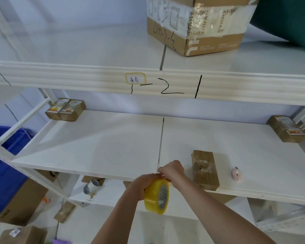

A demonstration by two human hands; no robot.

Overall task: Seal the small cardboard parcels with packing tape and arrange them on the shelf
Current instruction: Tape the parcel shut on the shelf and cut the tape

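Note:
My left hand point(139, 186) grips a yellow roll of packing tape point(157, 197) just in front of the white shelf's front edge point(113, 170). Above the roll, my right hand point(172, 169) has its fingers curled at the roll's top rim, pinching at the tape end. A small cardboard parcel point(205, 169) lies on the shelf just right of my right hand, with clear tape across its top. Two small parcels point(65, 110) stand side by side at the shelf's back left. Another small parcel point(285, 129) lies at the far right.
A small pink cutter point(237, 174) lies on the shelf right of the near parcel. A large taped cardboard box point(197, 27) stands on the upper shelf. A blue bin point(2, 169) is at the left. Boxes and small parcels lie on the lower shelf and floor.

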